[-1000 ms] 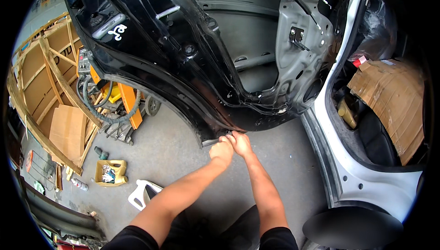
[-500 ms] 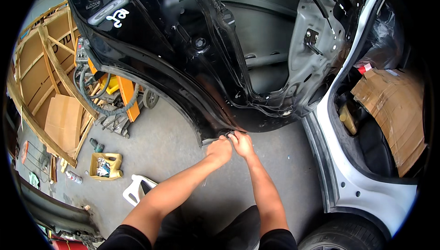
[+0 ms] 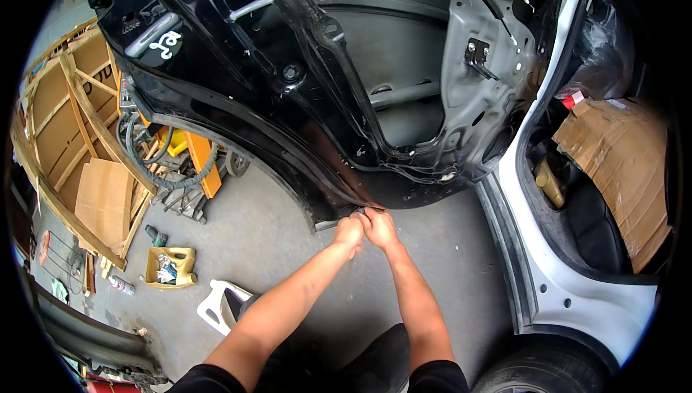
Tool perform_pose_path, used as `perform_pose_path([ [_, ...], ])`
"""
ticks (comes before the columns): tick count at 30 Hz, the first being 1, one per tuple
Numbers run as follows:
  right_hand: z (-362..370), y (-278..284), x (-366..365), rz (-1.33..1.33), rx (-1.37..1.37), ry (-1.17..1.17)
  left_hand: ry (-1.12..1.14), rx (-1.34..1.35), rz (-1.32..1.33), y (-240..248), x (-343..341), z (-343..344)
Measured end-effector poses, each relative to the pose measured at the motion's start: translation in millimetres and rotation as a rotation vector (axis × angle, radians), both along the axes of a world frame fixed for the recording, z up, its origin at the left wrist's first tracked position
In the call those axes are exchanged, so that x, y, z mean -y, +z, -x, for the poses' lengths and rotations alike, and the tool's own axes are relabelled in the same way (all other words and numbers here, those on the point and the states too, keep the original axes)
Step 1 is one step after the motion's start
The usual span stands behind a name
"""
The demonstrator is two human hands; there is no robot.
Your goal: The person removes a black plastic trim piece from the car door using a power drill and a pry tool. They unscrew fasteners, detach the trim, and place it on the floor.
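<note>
A large black car door [image 3: 238, 115] fills the upper middle, its inner side toward me and a white scrawl on it. At its lower corner my left hand [image 3: 349, 234] is closed in a fist, the fingers curled under. Right beside it, touching, my right hand [image 3: 380, 227] is also closed against the door's bottom edge. Both arms reach straight forward. A small dark bit shows just above the knuckles, but what the fingers grip is hidden by the hands.
On the right stands a silver car body [image 3: 577, 314] with an open doorway, a flattened cardboard box [image 3: 613, 169] inside and a tyre [image 3: 540, 368] below. Left on the floor are a cut-open gold jug [image 3: 184, 277], a white plastic container [image 3: 214, 306], a spray can [image 3: 121, 285] and a wooden crate [image 3: 68, 90].
My left hand has turned and its fingers have curled lower, close against the right hand. The door appears shifted slightly left and up in the view. Both hands stay at its lower edge.
</note>
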State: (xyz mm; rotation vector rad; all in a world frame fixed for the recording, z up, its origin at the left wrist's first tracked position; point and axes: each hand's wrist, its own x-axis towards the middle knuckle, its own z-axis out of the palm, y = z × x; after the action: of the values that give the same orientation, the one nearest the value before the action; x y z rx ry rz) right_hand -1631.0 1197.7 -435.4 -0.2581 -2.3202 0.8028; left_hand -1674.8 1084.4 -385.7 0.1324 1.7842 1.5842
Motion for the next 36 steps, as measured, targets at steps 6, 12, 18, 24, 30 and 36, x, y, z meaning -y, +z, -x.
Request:
perform_pose_path([
  [6,0,6,1,0.029,0.077,0.012,0.099,0.144,-0.169,1,-6,-3],
  [12,1,1,-5,-0.068,-0.032,0.052,-0.066,0.010,0.026,13,-8,5],
  [18,4,-1,-6,-0.104,-0.051,0.083,-0.238,0.024,0.202,23,3,34],
  [24,4,-6,-4,-0.117,-0.094,0.077,-0.291,-0.170,0.222,6,7,35],
  [30,6,-16,-1,-0.160,-0.132,0.008,-0.144,-0.269,0.057,-15,6,18],
  [36,4,-11,-2,-0.162,-0.112,-0.016,0.079,-0.081,-0.107,-17,11,-7],
])
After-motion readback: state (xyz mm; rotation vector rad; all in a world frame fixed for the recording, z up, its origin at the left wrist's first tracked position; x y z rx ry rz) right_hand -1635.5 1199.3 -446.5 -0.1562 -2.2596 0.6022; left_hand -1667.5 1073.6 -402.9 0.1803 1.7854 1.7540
